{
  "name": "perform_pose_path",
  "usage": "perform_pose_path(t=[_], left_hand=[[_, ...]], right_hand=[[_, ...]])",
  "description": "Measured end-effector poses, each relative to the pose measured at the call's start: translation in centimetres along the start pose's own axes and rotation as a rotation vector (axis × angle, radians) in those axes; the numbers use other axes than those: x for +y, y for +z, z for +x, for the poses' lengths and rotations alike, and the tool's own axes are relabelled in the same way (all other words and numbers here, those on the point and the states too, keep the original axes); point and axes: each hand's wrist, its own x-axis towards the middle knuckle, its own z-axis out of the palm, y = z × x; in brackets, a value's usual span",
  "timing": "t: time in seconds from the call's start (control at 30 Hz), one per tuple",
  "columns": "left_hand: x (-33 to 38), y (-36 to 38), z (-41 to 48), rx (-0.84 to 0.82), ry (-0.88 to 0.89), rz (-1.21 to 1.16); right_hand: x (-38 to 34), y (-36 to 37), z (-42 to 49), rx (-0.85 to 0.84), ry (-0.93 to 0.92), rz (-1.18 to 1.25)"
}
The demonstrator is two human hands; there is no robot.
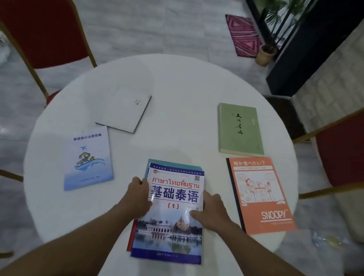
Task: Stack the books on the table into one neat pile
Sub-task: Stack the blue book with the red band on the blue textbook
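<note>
Both hands clasp the pile on the near side of the table (183, 80), seen from my head camera. My left hand (139, 198) curls round the left edge of the blue textbook (171, 228); my right hand (212, 211) grips its right edge, thumb on the cover. That textbook tops the pile, with a teal cover (162, 162) and a red cover (130, 234) peeking out beneath, not quite squared. I judge the job under half done. Four lie loose and apart: the pale blue booklet (89, 158), white book (123, 110), green book (239, 130) and orange notebook (261, 195).
</note>
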Motion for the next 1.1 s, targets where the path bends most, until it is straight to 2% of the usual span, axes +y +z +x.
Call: perform_pose_path(t=[0.47,1.1], left_hand=[[-1.0,0.0,0.5,0.039,-0.017,-0.068],[-1.0,-1.5,1.1,-0.024,-0.025,-0.017]], right_hand=[[-1.2,2.6,1.8,0.173,0.091,-0.027],[-1.6,2.6,3.0,0.153,0.097,-0.093]])
